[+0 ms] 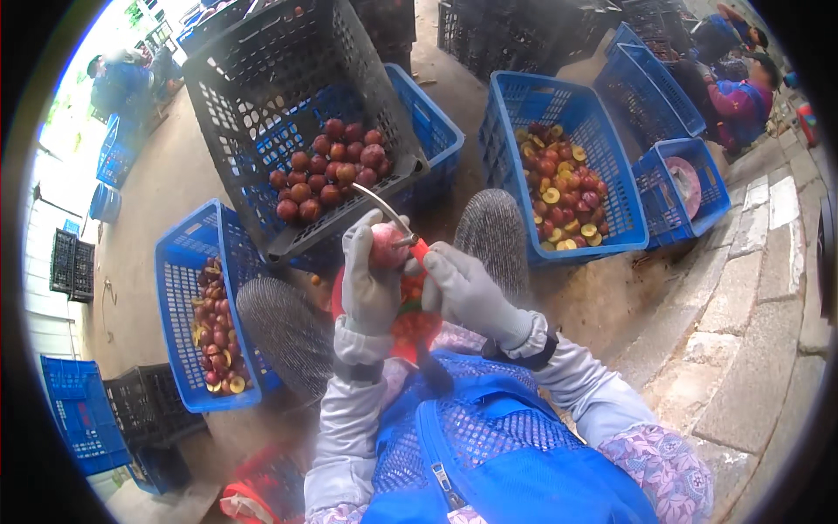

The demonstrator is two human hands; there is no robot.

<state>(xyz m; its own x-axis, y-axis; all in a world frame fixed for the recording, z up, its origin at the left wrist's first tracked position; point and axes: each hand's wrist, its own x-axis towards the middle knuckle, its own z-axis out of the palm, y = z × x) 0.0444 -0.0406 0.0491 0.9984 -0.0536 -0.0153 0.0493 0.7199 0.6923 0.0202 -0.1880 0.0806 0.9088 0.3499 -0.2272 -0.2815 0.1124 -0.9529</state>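
My left hand (367,284), in a pale grey glove, is closed around a reddish plum (386,251) held above my lap. In my gloved right hand (476,284) is a small curved knife with a red handle (420,251). Its blade (377,201) points up and to the left, passing beside the plum; whether it touches the fruit I cannot tell. Just beyond my hands, whole plums (336,166) lie in a tilted black crate (253,113). Halved plums fill part of the blue crate on the left (179,262) and the one on the right (559,87).
The black crate leans over another blue crate (436,131). Between my knees sits something red (410,336), mostly hidden. A smaller blue basket (650,179) holds a pink round item. Other people (742,100) sit at the far right and far left. Paving blocks (733,306) border the right side.
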